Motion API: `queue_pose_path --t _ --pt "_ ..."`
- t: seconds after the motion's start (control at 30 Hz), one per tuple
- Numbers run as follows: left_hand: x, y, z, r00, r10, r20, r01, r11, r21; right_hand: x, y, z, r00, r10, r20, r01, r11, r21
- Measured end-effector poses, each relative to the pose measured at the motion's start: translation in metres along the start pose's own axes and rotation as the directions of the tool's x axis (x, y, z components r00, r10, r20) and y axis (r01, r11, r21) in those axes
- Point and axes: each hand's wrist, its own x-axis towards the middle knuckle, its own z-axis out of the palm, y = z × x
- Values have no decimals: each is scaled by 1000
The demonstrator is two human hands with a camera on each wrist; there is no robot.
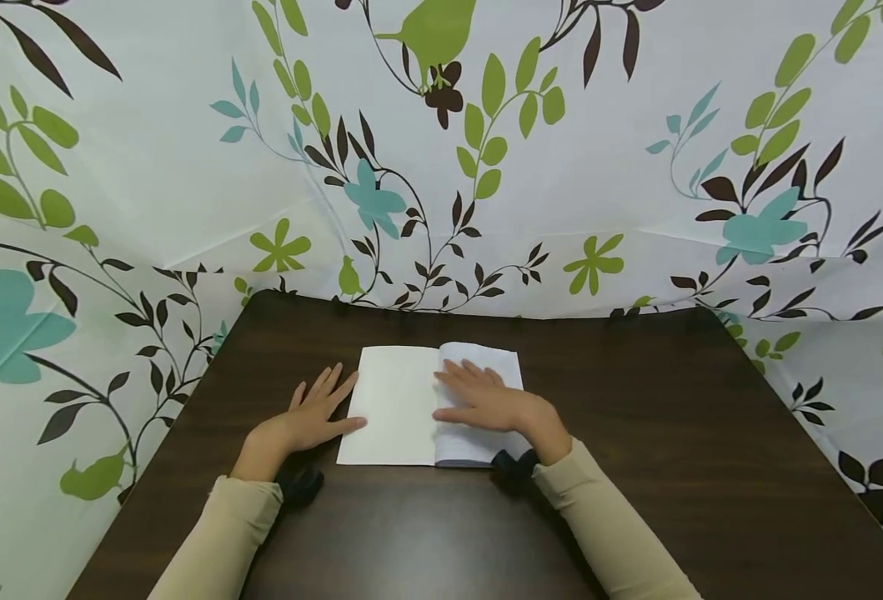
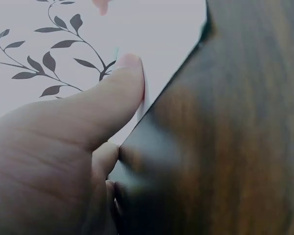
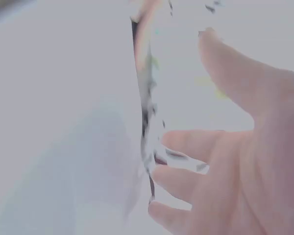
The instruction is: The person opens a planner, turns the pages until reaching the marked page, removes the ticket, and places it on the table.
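Observation:
An open notebook [image 1: 398, 406] with blank white pages lies on the dark table in the head view. My left hand [image 1: 308, 421] is spread at its left edge, with the thumb tip over the page's border and the other fingers on or beside the edge. In the left wrist view the left thumb [image 2: 115, 100] lies along the page's edge. My right hand [image 1: 489, 398] is spread flat over the right page [image 1: 501, 367], its fingertips near the centre fold. The right wrist view shows the right hand [image 3: 230, 152] with its fingers extended above the pale page [image 3: 63, 122].
The dark brown wooden table [image 1: 651, 433] extends on both sides of the notebook. A white cloth [image 1: 186, 167] printed with leaves, flowers and birds hangs behind and beside it. Dark wrist-worn devices [image 1: 302, 486] sit under both wrists.

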Motion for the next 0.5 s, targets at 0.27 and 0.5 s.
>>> queue_pose_path --t 0.27,0.5 --pt "7 -1 -2 1000 21 2 -21 1000 6 -13 62 -23 940 298 -168 -295 954 42" --pt "1 -1 0 999 37 -2 -37 999 -26 -14 77 -12 914 403 -44 -405 913 -53"
